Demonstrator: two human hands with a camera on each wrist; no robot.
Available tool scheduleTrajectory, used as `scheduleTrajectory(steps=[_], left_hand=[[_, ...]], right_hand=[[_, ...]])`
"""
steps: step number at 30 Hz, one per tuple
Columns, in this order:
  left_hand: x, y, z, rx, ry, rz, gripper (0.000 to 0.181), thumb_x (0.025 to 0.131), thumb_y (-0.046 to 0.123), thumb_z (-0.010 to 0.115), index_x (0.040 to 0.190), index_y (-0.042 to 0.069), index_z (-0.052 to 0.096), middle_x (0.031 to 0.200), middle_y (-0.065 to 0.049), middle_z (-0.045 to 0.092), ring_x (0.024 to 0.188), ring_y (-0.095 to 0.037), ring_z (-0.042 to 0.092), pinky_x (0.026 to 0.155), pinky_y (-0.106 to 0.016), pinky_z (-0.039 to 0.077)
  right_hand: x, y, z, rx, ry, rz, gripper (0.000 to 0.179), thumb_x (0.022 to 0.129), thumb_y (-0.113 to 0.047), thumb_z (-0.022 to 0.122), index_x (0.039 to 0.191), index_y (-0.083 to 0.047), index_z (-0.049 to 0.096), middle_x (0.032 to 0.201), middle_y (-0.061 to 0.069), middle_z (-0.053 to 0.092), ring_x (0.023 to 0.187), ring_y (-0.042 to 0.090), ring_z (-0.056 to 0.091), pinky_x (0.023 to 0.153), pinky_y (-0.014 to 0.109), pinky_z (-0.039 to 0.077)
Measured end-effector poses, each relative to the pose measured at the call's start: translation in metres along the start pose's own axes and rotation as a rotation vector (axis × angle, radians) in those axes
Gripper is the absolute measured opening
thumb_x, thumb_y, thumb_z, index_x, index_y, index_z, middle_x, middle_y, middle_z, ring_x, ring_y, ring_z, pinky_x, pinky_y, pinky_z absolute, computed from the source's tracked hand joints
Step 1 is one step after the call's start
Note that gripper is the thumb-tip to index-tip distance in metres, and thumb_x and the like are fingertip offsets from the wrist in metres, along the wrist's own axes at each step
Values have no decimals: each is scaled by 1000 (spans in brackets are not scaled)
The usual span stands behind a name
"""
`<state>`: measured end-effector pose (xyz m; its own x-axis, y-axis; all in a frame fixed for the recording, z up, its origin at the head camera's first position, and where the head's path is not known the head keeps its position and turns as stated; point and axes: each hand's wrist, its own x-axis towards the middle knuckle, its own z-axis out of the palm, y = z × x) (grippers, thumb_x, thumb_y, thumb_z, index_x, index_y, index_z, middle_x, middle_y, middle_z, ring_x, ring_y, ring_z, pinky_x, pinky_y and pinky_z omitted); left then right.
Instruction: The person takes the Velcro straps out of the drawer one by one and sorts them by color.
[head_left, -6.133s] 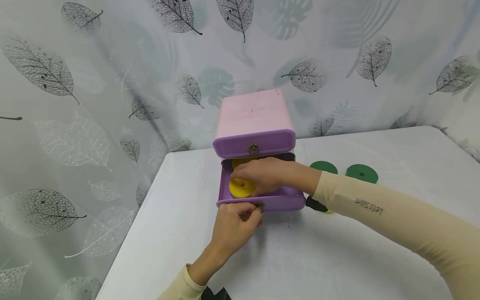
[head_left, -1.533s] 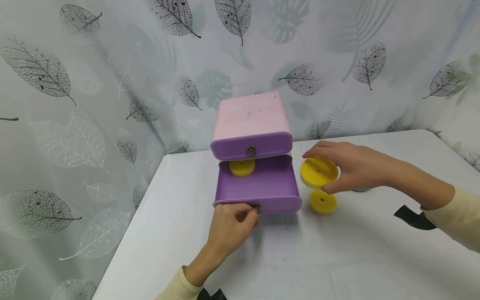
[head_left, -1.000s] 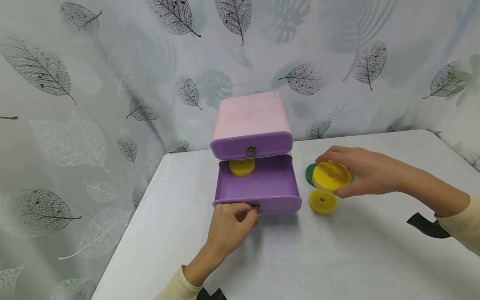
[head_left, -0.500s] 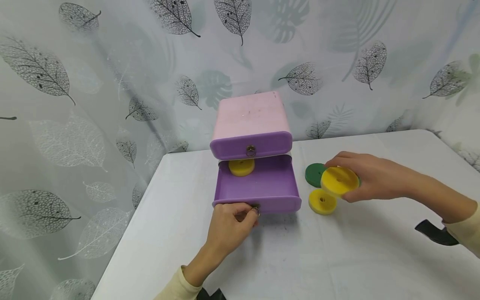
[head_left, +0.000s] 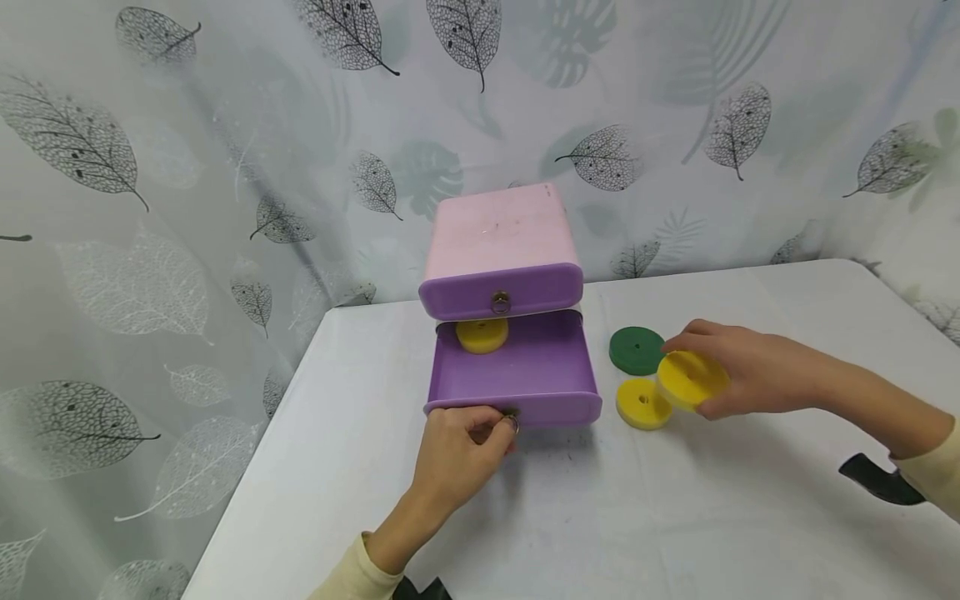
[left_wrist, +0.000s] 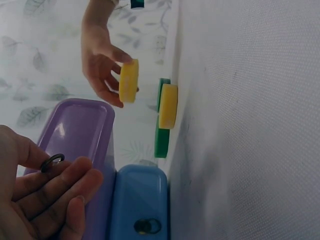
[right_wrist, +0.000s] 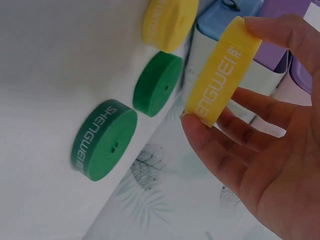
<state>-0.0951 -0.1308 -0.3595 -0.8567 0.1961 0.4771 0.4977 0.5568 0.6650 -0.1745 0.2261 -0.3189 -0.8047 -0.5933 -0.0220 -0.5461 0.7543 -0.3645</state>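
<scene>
— Where was the held yellow roll [head_left: 692,381]?
— Above the table [head_left: 675,525], pinched in the right hand's [head_left: 765,371] fingers, near another yellow roll [head_left: 642,406] and two green rolls [right_wrist: 107,142].
— And the left hand [head_left: 457,457]?
— Its fingers gripped the ring [left_wrist: 47,163] of the extended purple drawer [head_left: 558,410], which contained a third yellow roll [head_left: 482,338].

The purple drawer [head_left: 543,364] stands pulled out, its metal ring [left_wrist: 46,164] pinched by the left hand [head_left: 456,458]. One yellow roll [head_left: 482,337] lies flat at the drawer's rear left. To the drawer's right, the right hand [head_left: 761,371] holds a lettered yellow roll [head_left: 693,381], tilted and raised; another yellow roll [head_left: 642,405] and two green rolls [right_wrist: 120,145] lie flat below.
</scene>
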Motion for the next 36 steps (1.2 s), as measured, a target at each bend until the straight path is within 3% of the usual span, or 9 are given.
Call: scheduleTrajectory(steps=[10,25,32,36], left_hand=[[-1,0,0,-7,5,1,21,81,9,62,64,20,67,57,21,57,46,3,52,41,-20,42],[0,0,0,-10,11,21,21,81,8,62,63,18,67,56,20,57,46,2,52,41,-19,42],[0,1,0,-13,8,5,21,81,9,63,63,17,68,57,20,57,47,2,53,42,-20,43],[0,0,0,-11,5,2,20,81,9,62,63,16,68,57,20,58,47,2,54,42,-20,43]], right_hand=[[-6,11,7,-41,-51,19,63,65,-31,80,121,-15,57,112,-2,49,90,14,50,70,31,48],[-17,27,19,-13,-93,44,65,64,-31,81,120,-13,56,111,0,49,89,15,49,73,36,48],[-18,35,27,20,-178,105,65,63,-33,83,119,-14,56,111,3,52,92,20,50,72,43,50],[-18,39,29,-17,-208,124,67,62,-34,83,119,-12,55,111,2,54,90,20,50,69,43,49]])
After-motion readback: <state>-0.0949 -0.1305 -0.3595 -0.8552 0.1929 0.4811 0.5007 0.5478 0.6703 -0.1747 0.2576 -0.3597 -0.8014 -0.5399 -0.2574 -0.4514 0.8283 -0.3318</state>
